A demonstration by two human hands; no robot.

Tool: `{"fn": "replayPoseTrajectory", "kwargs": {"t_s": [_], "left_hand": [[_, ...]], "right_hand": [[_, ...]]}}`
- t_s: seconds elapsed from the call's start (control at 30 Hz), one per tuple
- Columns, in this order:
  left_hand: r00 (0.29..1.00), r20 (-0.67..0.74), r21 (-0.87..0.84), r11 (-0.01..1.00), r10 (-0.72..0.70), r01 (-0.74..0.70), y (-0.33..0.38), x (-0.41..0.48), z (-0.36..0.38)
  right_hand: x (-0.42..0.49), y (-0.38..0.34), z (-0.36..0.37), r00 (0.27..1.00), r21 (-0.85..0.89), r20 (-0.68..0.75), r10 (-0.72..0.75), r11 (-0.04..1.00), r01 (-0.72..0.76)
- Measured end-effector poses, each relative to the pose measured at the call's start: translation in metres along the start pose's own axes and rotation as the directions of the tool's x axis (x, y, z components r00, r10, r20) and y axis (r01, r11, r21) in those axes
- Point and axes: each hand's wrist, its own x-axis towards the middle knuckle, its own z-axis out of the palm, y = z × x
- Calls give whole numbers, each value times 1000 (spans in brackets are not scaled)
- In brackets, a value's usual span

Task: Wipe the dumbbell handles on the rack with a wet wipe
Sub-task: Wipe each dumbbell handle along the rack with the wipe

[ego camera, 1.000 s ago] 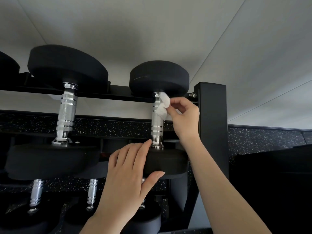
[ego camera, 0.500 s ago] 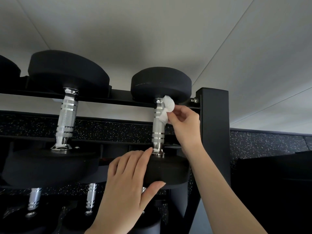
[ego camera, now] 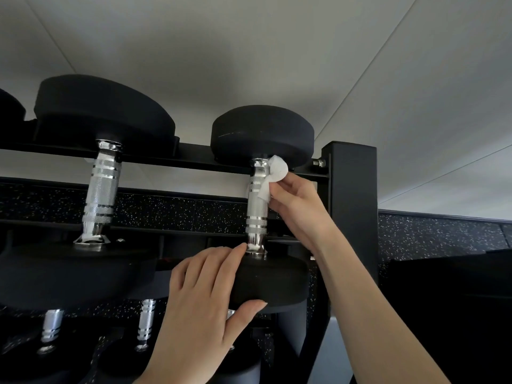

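Nearest the camera, the left hand (ego camera: 205,309) grips the near black round rubber head (ego camera: 273,282) of the small dumbbell: four fingers spread over its top and side, forefinger tip just beside the handle's flared base, thumb hooked under the lower rim. Its wrist runs off the bottom edge of the view.

Landmark: the knurled chrome handle (ego camera: 257,206) of that dumbbell, standing near upright in the view. To its right, the right hand (ego camera: 297,206) pinches a crumpled white wet wipe (ego camera: 273,176) between thumb and fingertips, pressing it against the handle's upper end just under the far black round head (ego camera: 261,135). The right forearm fills the gap between the handle and the black square steel rack post (ego camera: 353,203), leaving little room on that side; a bolt (ego camera: 318,162) sits at the post's top, by the black cross rail (ego camera: 194,152) beyond the handle.

Left of the handle there is open space up to a larger black dumbbell with a ringed chrome handle (ego camera: 101,189). Its near head is cut off by the left edge.

Below the handle, a lower tier holds more chrome handles (ego camera: 145,325), dim and partly hidden behind the left hand; their heads are hard to make out.

Behind the handle runs a black speckled rubber wall panel (ego camera: 177,214), and farthest off, pale grey panels (ego camera: 249,51) with thin seams.
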Motion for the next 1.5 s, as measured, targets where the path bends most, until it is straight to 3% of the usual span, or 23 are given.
{"fn": "replayPoseTrajectory", "kwargs": {"t_s": [0.2, 0.53, 0.9, 1.1, 1.27, 1.4, 1.5], "left_hand": [[1000, 16, 2, 1000, -14, 14, 0, -2, 1], [1000, 20, -22, 1000, -7, 8, 2, -1, -3], [999, 42, -18, 1000, -16, 17, 1, -2, -3], [999, 40, -18, 999, -31, 31, 1, -2, -3], [998, 48, -25, 999, -34, 35, 1, -1, -4], [998, 49, -49, 998, -30, 32, -1, 0, -6], [998, 61, -86, 996, -31, 37, -3, 0, -7]], "right_hand": [[1, 1, -12, 977, 50, 207, 41, 997, -52], [-17, 12, -20, 938, 12, 317, 137, 989, -148], [-36, 10, -21, 906, -310, 342, 248, 940, -141], [-47, -5, -12, 935, -501, 282, 216, 864, -48], [-51, -10, -12, 982, -808, 161, 100, 585, 73], [-55, -10, -5, 992, -805, 111, -59, 580, 125], [-56, -11, -4, 978, -794, 180, -108, 571, 209]]}}
